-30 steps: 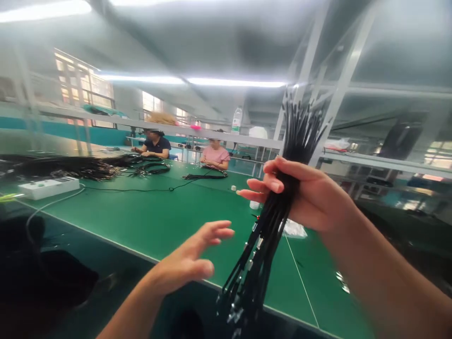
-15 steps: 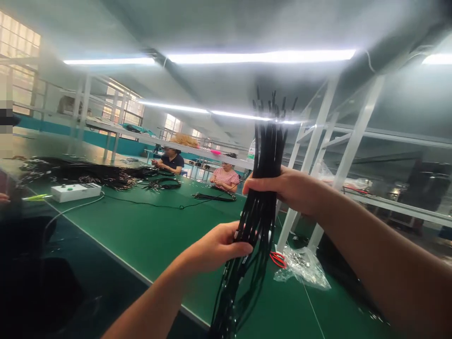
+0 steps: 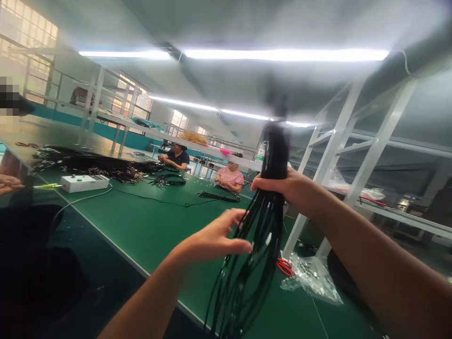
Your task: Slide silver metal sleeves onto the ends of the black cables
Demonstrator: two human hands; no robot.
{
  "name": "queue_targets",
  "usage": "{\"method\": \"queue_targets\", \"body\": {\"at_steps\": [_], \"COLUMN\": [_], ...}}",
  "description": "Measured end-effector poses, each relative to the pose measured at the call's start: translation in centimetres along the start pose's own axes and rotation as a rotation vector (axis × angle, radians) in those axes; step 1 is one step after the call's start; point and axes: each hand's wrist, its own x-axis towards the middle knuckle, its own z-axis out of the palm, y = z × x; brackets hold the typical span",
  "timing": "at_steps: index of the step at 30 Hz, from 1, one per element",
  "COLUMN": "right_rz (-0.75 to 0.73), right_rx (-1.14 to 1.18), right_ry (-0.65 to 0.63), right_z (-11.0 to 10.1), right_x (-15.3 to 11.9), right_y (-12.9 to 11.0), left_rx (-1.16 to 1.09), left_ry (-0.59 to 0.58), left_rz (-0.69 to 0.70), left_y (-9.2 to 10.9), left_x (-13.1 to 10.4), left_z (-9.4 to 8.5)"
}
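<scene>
Black cords [image 3: 275, 150]: one bundle, roughly upright in mid-air in front of the wearer, before the green tabletop [image 3: 158, 230]; top ends blurred, lower lengths fan out & run past bottom of view.
Right hand [image 3: 286, 186]: wrapped round bundle, thumb across near side; firm grip, approx. where the fan starts.
Left hand [image 3: 213, 240]: thumb & fingers spread apart at L edge of the fan; contact w/ cords can't tell.
Loose strands [image 3: 277, 216]: my read, R grip best kept snug so none slip; L hand best used lightly, steadying w/o yanking, b/c strays could tangle. Pale glints among them, poss. metal, too blurred.
Plastic bag [image 3: 312, 278]: clear, on tabletop, R side; small shiny pcs inside, exact kind can't tell.
Red handles [image 3: 285, 267]: tool just beside bag.
Bottle [image 3: 260, 154]: partly hidden behind bundle, on shelf [image 3: 243, 161], green label; contents can't tell.
White box [image 3: 84, 182]: green button on top, cable attached; inside n/a to view.
</scene>
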Motion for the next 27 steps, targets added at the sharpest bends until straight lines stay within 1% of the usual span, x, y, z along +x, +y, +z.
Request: {"method": "queue_targets", "body": {"at_steps": [1, 2, 3, 4, 5, 6, 7, 8, 9, 10, 11, 12, 13, 14, 15, 16, 17, 19, 21, 23, 25, 26, 27], "right_rz": [0.005, 0.006, 0.005, -0.002, -0.012, -0.016, -0.009, -0.002, -0.001, -0.008, -0.02, -0.026, -0.021, -0.007, 0.013, 0.029, 0.039, 0.058, 0.078, 0.077, 0.05, 0.038, 0.036], "right_rx": [-0.055, -0.083, -0.069, -0.009, 0.078, 0.15, 0.173, 0.144, 0.092, 0.049, 0.037, 0.061, 0.103, 0.133, 0.133, 0.116, 0.107, 0.156, 0.227, 0.235, 0.221, 0.195, 0.136], "right_ry": [0.084, 0.147, 0.158, 0.121, 0.061, 0.006, -0.011, 0.02, 0.099, 0.174, 0.207, 0.184, 0.114, 0.041, 0.0, 0.001, 0.036, 0.083, 0.068, 0.077, 0.128, 0.173, 0.23], "right_z": [0.0, 0.1, 0.0, 0.0, -0.1, -0.2, -0.2, -0.2, -0.2, -0.1, -0.1, -0.1, -0.1, -0.2, -0.4, -0.7, -0.9, -1.5, -1.9, -2.3, -2.5, -2.7, -2.8], "right_x": [0.0, -0.1, -0.2, -0.3, -0.5, -0.6, -0.7, -0.8, -0.8, -0.8, -0.8, -0.9, -1.0, -1.1, -1.3, -1.4, -1.5, -1.8, -2.0, -2.1, -2.0, -1.9, -1.7], "right_y": [0.2, 0.4, 0.6, 0.8, 1.0, 1.1, 1.2, 1.3, 1.4, 1.5, 1.6, 1.6, 1.6, 1.7, 1.7, 1.8, 2.0, 2.2, 2.4, 2.4, 2.3, 2.2, 2.1], "left_rx": [-0.023, -0.043, -0.058, -0.069, -0.081, -0.093, -0.105, -0.115, -0.12, -0.122, -0.12, -0.121, -0.122, -0.116, -0.106, -0.095, -0.087, -0.084, -0.1, -0.111, -0.106, -0.097, -0.088], "left_ry": [0.0, 0.031, 0.091, 0.163, 0.195, 0.171, 0.127, 0.09, 0.076, 0.091, 0.127, 0.155, 0.134, 0.09, 0.045, 0.009, -0.014, -0.015, -0.022, -0.073, -0.121, -0.109, -0.067], "left_rz": [-0.015, -0.034, -0.051, -0.059, -0.053, -0.044, -0.042, -0.047, -0.057, -0.068, -0.078, -0.08, -0.075, -0.07, -0.068, -0.068, -0.07, -0.078, -0.084, -0.095, -0.141, -0.173, -0.201], "left_y": [-0.2, -0.3, -0.5, -0.7, -0.8, -1.0, -1.1, -1.3, -1.4, -1.6, -1.7, -1.8, -1.8, -1.9, -1.9, -1.9, -1.9, -2.0, -2.4, -3.1, -4.1, -4.6, -5.1], "left_x": [0.1, 0.3, 0.3, 0.4, 0.4, 0.4, 0.4, 0.5, 0.5, 0.6, 0.7, 0.7, 0.7, 0.7, 0.7, 0.6, 0.5, 0.4, 0.1, -0.5, -1.2, -1.7, -2.1], "left_z": [0.4, 0.8, 1.1, 1.3, 1.5, 1.8, 2.0, 2.4, 2.7, 3.1, 3.4, 3.5, 3.4, 3.2, 2.8, 2.2, 1.6, 0.6, 0.2, 0.8, 2.1, 2.7, 3.3]}}
